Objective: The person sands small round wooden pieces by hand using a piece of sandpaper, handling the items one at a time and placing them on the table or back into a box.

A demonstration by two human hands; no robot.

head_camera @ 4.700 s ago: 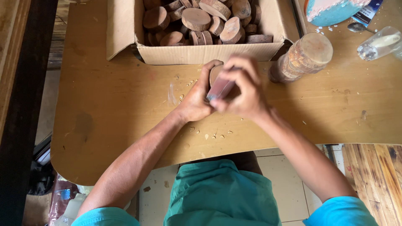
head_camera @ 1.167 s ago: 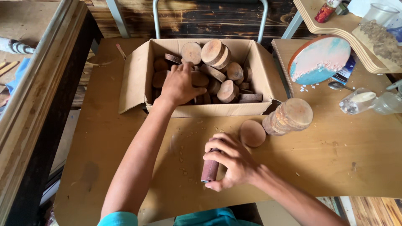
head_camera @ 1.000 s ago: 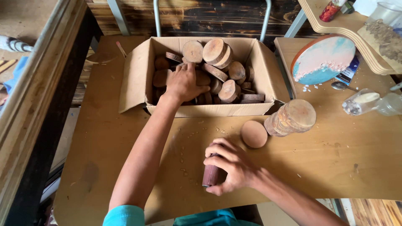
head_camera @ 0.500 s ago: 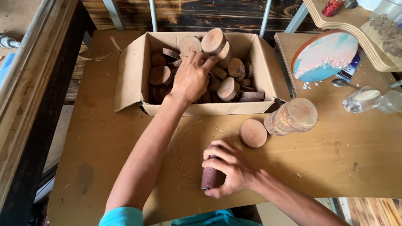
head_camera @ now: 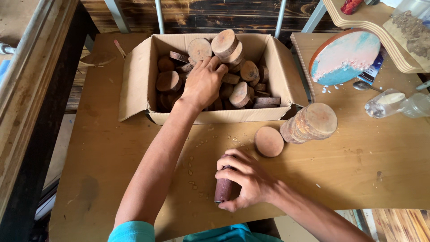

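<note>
Wood: I see a cardboard box (head_camera: 139, 85) at the far side of the surface (head_camera: 107, 152), packed with round wooden slices (head_camera: 224, 42).
Left hand: my left hand (head_camera: 204, 83) is inside the box, palm down on the pile, fingers (head_camera: 214, 65) spread loosely over the slices; whether they pinch one, I cannot tell.
Right hand: my right hand (head_camera: 244, 181) rests on the near part of the surface, fingers curled tight around a dark brown roll of sandpaper (head_camera: 223, 190).
Loose slice: one wooden disc (head_camera: 268, 141) lies flat just beyond the right hand, beside a stack of slices (head_camera: 309, 123) lying on its side.
Far right: a round pink and blue panel (head_camera: 345, 56) leans near a clear bottle (head_camera: 385, 103).
</note>
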